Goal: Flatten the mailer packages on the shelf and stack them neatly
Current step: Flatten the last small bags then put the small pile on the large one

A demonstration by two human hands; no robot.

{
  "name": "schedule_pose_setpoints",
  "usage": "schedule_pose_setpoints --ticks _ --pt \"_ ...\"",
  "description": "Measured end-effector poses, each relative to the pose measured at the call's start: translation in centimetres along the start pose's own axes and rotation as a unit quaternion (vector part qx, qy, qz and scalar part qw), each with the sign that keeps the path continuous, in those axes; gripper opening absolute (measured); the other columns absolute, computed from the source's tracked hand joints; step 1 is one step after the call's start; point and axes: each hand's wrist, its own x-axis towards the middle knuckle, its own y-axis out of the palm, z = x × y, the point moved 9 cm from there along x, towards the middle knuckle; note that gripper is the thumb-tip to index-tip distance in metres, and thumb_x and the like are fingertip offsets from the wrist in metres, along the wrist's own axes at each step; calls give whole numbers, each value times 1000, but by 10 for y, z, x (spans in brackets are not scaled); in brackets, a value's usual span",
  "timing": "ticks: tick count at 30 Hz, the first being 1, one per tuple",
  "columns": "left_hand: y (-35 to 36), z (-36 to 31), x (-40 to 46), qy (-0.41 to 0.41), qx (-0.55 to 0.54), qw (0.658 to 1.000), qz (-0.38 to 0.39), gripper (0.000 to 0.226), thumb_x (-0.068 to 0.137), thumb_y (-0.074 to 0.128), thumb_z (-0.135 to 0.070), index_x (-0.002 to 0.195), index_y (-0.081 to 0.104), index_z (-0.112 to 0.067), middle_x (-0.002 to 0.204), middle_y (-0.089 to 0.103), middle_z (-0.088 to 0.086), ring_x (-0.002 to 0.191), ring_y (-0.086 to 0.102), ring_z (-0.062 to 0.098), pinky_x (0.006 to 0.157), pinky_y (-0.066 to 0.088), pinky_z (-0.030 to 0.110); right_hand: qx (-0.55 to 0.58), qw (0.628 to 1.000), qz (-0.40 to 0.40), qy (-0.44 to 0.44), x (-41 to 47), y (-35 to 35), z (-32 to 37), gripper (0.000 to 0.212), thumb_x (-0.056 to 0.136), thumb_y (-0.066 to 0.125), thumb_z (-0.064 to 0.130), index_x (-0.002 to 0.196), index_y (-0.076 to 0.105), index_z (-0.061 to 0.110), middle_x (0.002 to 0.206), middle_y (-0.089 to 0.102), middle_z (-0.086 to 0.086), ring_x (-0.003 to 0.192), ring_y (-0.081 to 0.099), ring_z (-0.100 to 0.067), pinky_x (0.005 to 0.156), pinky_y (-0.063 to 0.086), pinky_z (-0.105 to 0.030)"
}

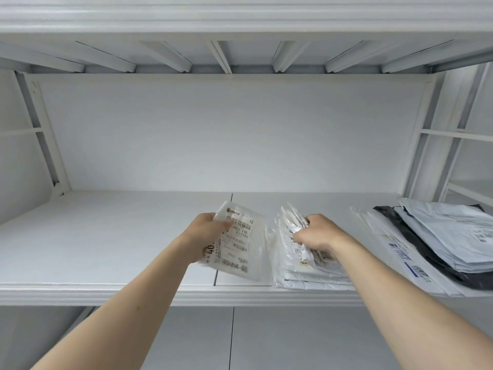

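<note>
My left hand (206, 231) grips a clear plastic mailer (237, 247) with a printed shipping label, held tilted above the white shelf (106, 236). Just right of it lies a small stack of clear and white mailers (304, 268) near the shelf's front edge. My right hand (318, 232) rests on top of that stack, fingers curled round the crumpled edges of the upper mailers. Farther right sits a bigger pile of grey, white and black mailers (437, 244), overhanging the front edge a little.
The shelf is a white bay with a back wall (226, 134) and another shelf's slatted underside (224, 57) overhead. White frame uprights (48, 134) stand at both sides. The left half of the shelf surface is bare. A lower compartment shows below the front lip (186, 295).
</note>
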Motion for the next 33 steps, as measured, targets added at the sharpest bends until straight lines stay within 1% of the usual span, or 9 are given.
schedule_pose_setpoints --ticks 4,13,17,21,24,26,28,31,33 --pt "6 -12 5 -4 -61 998 -13 18 97 58 -21 107 64 -7 100 73 14 88 72 31 79 59 47 34 999 -38 -15 5 -21 -11 19 66 56 16 84 53 12 78 54 -5 67 52 -22 58 36 -26" --pt "41 -24 3 -10 -120 993 11 22 91 53 -5 112 57 -2 105 69 24 78 71 34 59 60 41 110 992 -54 -19 4 -31 -25 11 67 55 12 77 52 14 72 51 -5 63 49 -22 60 36 -27" --pt "56 -29 8 21 -88 996 -19 32 87 61 -5 117 53 -10 101 68 12 84 69 27 63 58 35 123 990 -61 -25 6 -35 -26 14 67 53 13 81 53 12 73 52 -5 64 50 -22 60 37 -28" --pt "85 -31 18 47 -32 998 -31 46 82 66 -8 124 52 -19 103 67 2 93 67 24 81 58 41 133 987 -87 -24 3 -54 -28 20 67 54 14 86 56 10 75 56 -5 64 54 -23 60 40 -29" --pt "108 -36 21 54 28 997 -37 60 82 61 -15 139 42 -20 120 62 3 110 61 27 95 52 44 121 987 -105 -34 1 -67 -25 19 67 52 15 85 55 10 77 56 -4 66 54 -23 59 39 -28" --pt "121 -35 23 50 69 995 -48 68 87 56 -18 150 30 -17 142 46 6 128 47 28 105 43 46 86 989 -112 -41 -1 -71 -19 10 74 51 11 84 50 13 79 54 -4 67 51 -22 55 35 -25" --pt "132 -31 22 40 64 996 -41 65 90 48 -21 152 27 -16 151 31 6 134 39 30 109 38 48 45 992 -112 -43 -4 -68 -11 14 78 52 10 92 51 11 89 54 -5 75 53 -24 54 33 -27" --pt "150 -25 22 18 -4 1000 -19 55 96 36 -22 149 32 -14 155 22 5 133 40 31 108 36 41 10 994 -100 -54 -2 -53 -4 39 78 54 17 116 51 8 112 54 -10 99 58 -29 71 43 -30" --pt "155 -18 28 5 -57 998 -5 51 92 33 -34 135 50 -15 148 37 13 126 48 33 99 40 40 2 996 -67 -56 -1 -33 -4 53 77 56 28 127 46 11 122 51 -10 111 55 -30 87 48 -36"
